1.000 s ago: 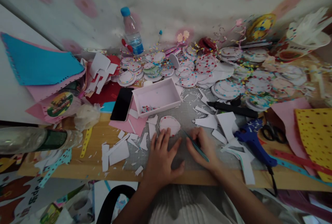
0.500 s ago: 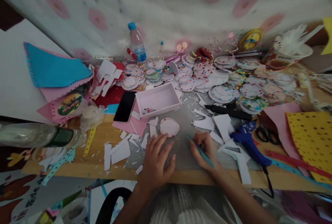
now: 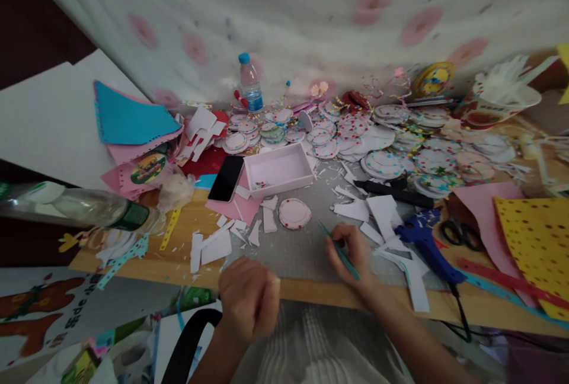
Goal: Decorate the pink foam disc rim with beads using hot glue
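My left hand (image 3: 249,296) is curled into a fist at the table's front edge, with nothing visible in it. Between the fingers of my right hand (image 3: 351,253) is a pair of slim teal tweezers (image 3: 345,262), its thin tip pointing up and left. Just beyond that tip, a round white paper disc (image 3: 294,214) with small red dots around its rim lies flat on the grey cutting mat (image 3: 288,250). Neither hand touches the disc. Behind it stands an open white box (image 3: 280,170) with a few tiny coloured bits in one corner.
Stacks of decorated paper discs (image 3: 351,126) fill the back. A phone (image 3: 226,178) and paper scraps (image 3: 216,248) lie left. At the right are a blue glue gun (image 3: 427,242), black scissors (image 3: 461,234) and yellow dotted sheet (image 3: 533,242). A water bottle (image 3: 251,85) stands behind.
My left hand has left the disc's near side, drawn back to the table edge and closed from spread fingers into a fist. My right hand stays nearly in place. The view has shifted slightly.
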A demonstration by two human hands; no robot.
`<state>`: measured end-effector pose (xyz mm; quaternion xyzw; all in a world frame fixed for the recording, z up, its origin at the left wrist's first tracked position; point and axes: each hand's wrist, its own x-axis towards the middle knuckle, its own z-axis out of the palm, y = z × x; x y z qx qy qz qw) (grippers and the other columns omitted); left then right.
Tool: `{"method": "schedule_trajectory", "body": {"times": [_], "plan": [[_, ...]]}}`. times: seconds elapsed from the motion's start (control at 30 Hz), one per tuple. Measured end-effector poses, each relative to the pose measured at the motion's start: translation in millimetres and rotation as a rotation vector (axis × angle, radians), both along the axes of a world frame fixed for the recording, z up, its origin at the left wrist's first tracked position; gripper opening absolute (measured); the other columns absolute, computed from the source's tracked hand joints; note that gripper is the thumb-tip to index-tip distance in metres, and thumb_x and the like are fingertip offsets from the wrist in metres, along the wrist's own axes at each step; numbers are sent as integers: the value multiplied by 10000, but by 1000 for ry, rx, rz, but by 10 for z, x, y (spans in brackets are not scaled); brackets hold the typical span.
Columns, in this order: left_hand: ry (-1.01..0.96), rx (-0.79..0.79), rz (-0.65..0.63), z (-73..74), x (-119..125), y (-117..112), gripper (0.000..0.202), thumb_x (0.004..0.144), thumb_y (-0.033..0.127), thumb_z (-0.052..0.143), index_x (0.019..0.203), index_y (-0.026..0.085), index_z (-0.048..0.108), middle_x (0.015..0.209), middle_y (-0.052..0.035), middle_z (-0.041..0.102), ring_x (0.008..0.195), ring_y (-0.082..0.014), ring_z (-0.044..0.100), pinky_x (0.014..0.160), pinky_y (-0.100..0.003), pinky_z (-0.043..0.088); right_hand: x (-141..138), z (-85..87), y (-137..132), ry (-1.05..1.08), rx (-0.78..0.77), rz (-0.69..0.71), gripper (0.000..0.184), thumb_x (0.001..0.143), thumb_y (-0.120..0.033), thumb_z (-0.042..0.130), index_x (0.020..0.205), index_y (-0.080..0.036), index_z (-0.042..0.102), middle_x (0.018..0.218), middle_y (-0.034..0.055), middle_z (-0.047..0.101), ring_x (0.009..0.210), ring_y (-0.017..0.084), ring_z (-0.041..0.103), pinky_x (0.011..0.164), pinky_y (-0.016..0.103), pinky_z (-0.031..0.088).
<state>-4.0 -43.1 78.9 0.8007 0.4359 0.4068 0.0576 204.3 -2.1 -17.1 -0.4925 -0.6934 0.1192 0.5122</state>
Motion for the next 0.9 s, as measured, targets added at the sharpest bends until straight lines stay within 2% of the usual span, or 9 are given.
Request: {"method": "schedule_trajectory", "body": {"times": [0.1,0.2,0.33,0.43,0.57,0.67,0.8,0.9], "plan": [[-11,5,-7,47,7,-54,284,885,199,357,619,205,458,458,25,439,423,-131,391,507,-308,276,-5,-4,1,-12,-5,-4,173,788,-129,544,818,-236,412,627,-47,462,500,107,433,475,231,358],[-23,34,33,46,-23,-136,272,891,254,355,652,201,472,489,15,452,449,-142,407,512,-310,273,-18,2,4,-14,-17,-14,152,795,-148,543,819,-234,419,625,-43,478,498,107,450,464,226,372],[-23,-4,171,7,-107,-257,225,869,191,398,666,193,496,532,-2,478,502,-159,447,539,-315,304,-33,0,8,-5,-29,-58,150,798,-161,553,835,-229,425,635,-42,488,505,110,471,469,229,394],[17,-53,248,-50,-174,-214,190,856,115,465,688,185,520,584,-10,525,575,-164,495,587,-318,356,-33,-15,9,-2,-30,-82,131,807,-172,548,836,-226,433,640,-38,490,509,113,477,471,234,403],[81,-83,274,-173,-224,119,114,867,118,525,897,182,615,826,-60,628,805,-196,585,746,-351,451,-23,-24,9,-17,-41,-96,117,813,-190,562,838,-222,453,645,-30,519,523,121,510,485,244,426],[92,-89,250,-312,-205,465,227,890,151,508,1092,187,604,1030,-107,620,996,-226,584,864,-384,483,-20,-12,14,-27,-54,-111,104,823,-200,563,847,-222,464,663,-17,547,547,134,540,500,257,444],[123,-122,230,-552,-145,837,440,910,168,482,1349,173,441,1381,-157,490,1312,-275,422,1060,-473,388,-29,2,39,-30,-89,-125,104,829,-191,567,872,-222,477,688,-1,565,570,146,559,505,269,455],[174,-125,251,-711,-123,964,550,910,195,492,1435,165,329,1468,-164,409,1401,-311,295,1105,-539,314,-40,-10,47,21,-80,-115,136,819,-148,570,874,-226,472,706,2,558,588,149,553,517,275,452]]}}
